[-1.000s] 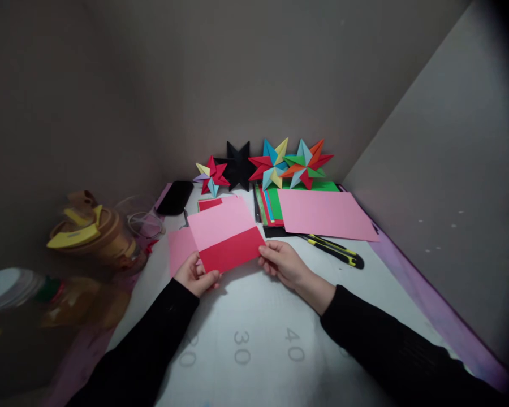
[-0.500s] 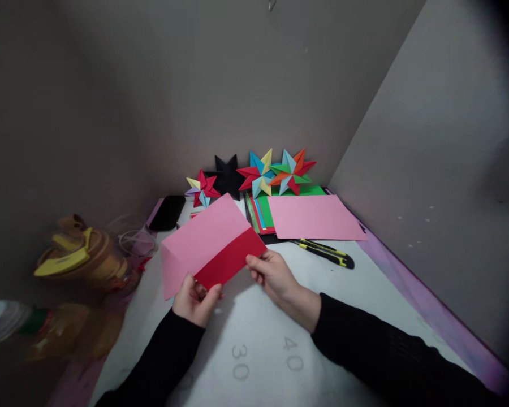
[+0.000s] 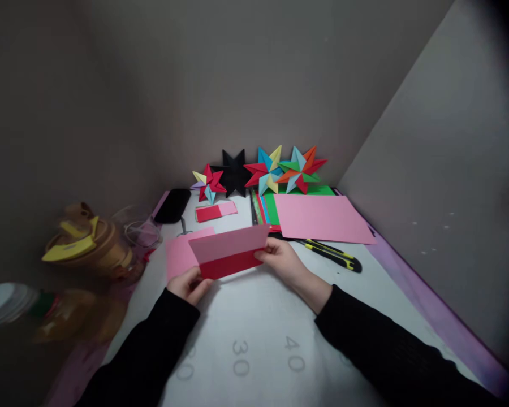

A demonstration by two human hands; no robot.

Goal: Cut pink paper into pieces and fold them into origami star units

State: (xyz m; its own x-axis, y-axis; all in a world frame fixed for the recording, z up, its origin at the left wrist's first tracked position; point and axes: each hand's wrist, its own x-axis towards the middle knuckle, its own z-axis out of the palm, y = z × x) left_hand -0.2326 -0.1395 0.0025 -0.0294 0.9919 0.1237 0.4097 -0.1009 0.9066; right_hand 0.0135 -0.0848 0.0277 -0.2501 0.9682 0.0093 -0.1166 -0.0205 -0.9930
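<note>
Over the middle of the bench (image 3: 258, 316), in the head view, we hold a pink-and-red paper (image 3: 229, 263) between our two hands. Our left hand (image 3: 189, 285) pinches it at the near left corner, thumb over the red band; our right hand (image 3: 284, 263) pinches the right end, thumb in front and fingers mostly hidden behind. Both grips are narrow, closed on the paper's thickness. We cannot tell whether the red is a folded-over face or a separate piece.

It looks light and fairly stiff, like thick craft paper, since it spans between our hands with little sag. We judge that it slips little but creases easily, so the ends and corners suit a soft pinch, away from the middle.

Its long axis runs left to right across the bench, the right end angled somewhat toward the far edge. The red band faces us on the near side, and the pink part leans up beyond it.

Behind its left end lies a pink sheet (image 3: 178, 257); to the right, a cutter (image 3: 333, 255) rests before the larger pink sheet (image 3: 324, 217) near the far right corner.
</note>
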